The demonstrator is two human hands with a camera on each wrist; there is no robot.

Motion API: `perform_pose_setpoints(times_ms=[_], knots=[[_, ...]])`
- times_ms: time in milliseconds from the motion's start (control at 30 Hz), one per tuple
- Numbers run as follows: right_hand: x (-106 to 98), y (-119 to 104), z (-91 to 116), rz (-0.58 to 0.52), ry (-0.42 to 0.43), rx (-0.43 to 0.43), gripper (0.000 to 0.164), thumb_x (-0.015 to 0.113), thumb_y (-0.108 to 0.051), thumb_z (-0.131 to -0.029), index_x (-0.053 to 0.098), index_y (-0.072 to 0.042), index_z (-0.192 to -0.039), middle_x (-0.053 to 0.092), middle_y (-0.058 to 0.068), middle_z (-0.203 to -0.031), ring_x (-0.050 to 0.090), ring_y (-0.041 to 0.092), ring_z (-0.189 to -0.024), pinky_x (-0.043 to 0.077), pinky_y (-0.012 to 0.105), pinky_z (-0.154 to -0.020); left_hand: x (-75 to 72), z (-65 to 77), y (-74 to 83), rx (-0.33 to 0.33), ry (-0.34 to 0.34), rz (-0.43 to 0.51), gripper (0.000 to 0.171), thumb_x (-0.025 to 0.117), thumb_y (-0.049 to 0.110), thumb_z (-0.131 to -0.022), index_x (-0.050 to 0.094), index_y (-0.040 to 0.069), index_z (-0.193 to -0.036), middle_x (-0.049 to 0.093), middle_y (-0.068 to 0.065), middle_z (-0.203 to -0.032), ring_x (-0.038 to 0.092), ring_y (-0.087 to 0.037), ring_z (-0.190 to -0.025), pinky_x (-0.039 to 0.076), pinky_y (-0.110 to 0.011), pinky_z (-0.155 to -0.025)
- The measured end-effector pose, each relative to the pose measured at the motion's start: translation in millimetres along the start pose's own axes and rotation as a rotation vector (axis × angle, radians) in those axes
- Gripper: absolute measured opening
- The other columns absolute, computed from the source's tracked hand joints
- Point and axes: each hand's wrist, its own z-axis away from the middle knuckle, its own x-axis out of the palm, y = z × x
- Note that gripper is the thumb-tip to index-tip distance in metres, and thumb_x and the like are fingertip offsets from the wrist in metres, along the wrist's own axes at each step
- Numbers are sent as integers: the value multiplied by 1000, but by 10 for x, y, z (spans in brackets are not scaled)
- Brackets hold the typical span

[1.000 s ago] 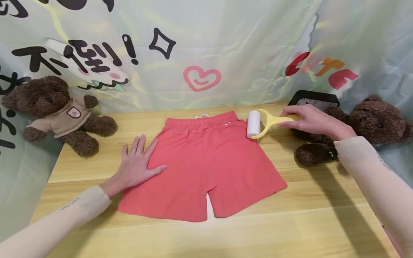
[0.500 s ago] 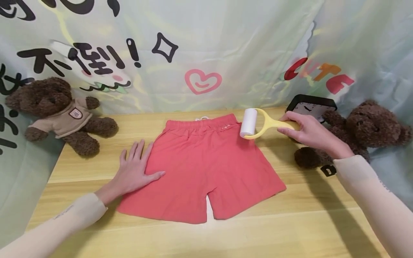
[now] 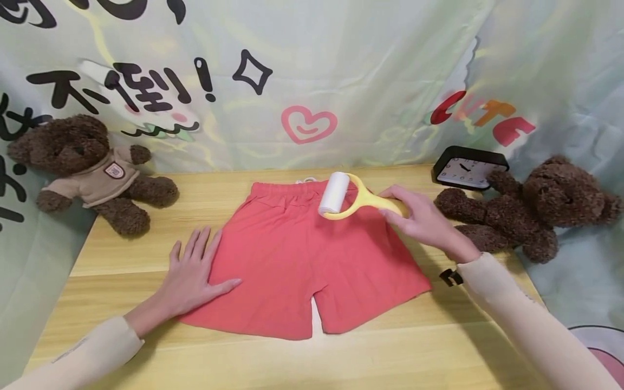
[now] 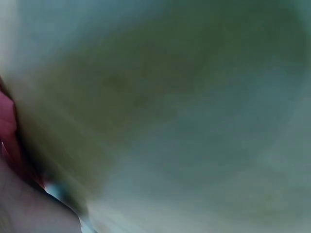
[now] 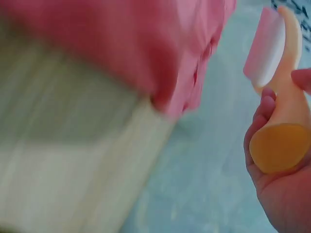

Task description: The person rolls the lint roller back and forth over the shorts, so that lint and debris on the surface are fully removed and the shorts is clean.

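Observation:
A pair of red shorts (image 3: 273, 260) lies flat on the wooden table, waistband toward the back wall. My right hand (image 3: 421, 216) grips the yellow handle of a lint roller (image 3: 336, 192), its white roll over the upper right part of the shorts. In the right wrist view the fingers curl round the lint roller's handle (image 5: 284, 104), with the roll standing apart from the cloth. My left hand (image 3: 190, 276) rests with spread fingers on the left edge of the shorts, thumb on the fabric. The left wrist view is mostly blurred, with a bit of red cloth (image 4: 7, 116) at its edge.
A brown teddy bear (image 3: 97, 173) in a beige top sits at the table's back left. Another brown bear (image 3: 531, 211) lies at the right beside a black clock (image 3: 470, 168). A small black item (image 3: 450, 277) is near the right sleeve. A printed curtain (image 3: 380, 81) hangs behind.
The lint roller in my right hand has moved left from the shorts' right side toward the middle of the waistband. My left hand has slid slightly down and left.

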Motion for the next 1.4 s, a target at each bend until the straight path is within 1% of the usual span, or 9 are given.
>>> perform_pose_setpoints(times_ms=[233,500,567,700,800,867,1100,1233,1400], knots=[[404,-304,-146,-48,-33,-8,29,76,-21,-102,71,-18,-131,68,-2,-107,55,19,-81,46,42,-74,18,169,-10,27,40,-19,120,73,75,-89,25,6,-174,24,-28,-174,19,-50,-159,12,-80,-116],[816,-666,-343,-79,-98,-65,31,77,-19,-102,70,-16,-132,68,-6,-106,55,16,-77,49,39,-73,6,297,-26,18,46,-31,118,73,75,-88,27,8,-174,25,-26,-174,20,-48,-159,12,-78,-116],[922,-750,-391,-70,-123,-78,34,77,-21,-102,69,-16,-135,69,-6,-113,57,14,-81,52,38,-77,-2,326,-32,18,47,-29,117,74,74,-88,28,9,-174,24,-26,-174,19,-48,-159,12,-78,-116],[1099,-882,-474,-70,-172,-102,34,76,-22,-104,67,-18,-137,68,-9,-116,59,11,-86,54,36,-83,-6,362,-38,26,45,-26,116,75,74,-88,27,13,-175,24,-26,-174,18,-48,-160,11,-79,-116],[1201,-961,-542,-78,-201,-121,32,76,-22,-104,66,-19,-135,64,-9,-108,57,11,-85,53,35,-81,-4,387,-46,30,52,-31,116,75,74,-87,27,14,-175,25,-26,-174,19,-49,-160,12,-79,-115],[1262,-1008,-593,-70,-215,-135,32,76,-23,-104,66,-18,-135,63,-9,-108,57,10,-87,53,35,-81,-2,413,-54,30,62,-36,115,75,74,-87,28,15,-175,26,-26,-173,21,-49,-159,13,-79,-115],[1447,-1133,-749,-41,-267,-138,36,74,-25,-106,64,-15,-139,65,-6,-116,58,11,-95,52,33,-86,-18,481,-72,29,70,-38,115,75,74,-87,29,16,-175,25,-25,-174,21,-49,-159,13,-79,-115],[1536,-1180,-787,-27,-294,-127,37,73,-26,-107,62,-15,-141,66,-5,-117,58,11,-96,52,32,-86,-9,486,-67,26,67,-45,115,74,75,-87,27,18,-175,25,-25,-175,21,-48,-159,13,-78,-116],[1616,-1187,-797,-6,-302,-140,35,74,-24,-107,63,-13,-138,66,-3,-116,60,13,-96,53,33,-85,11,488,-67,37,80,-59,116,73,77,-86,26,21,-176,26,-25,-174,22,-49,-158,13,-79,-115]])
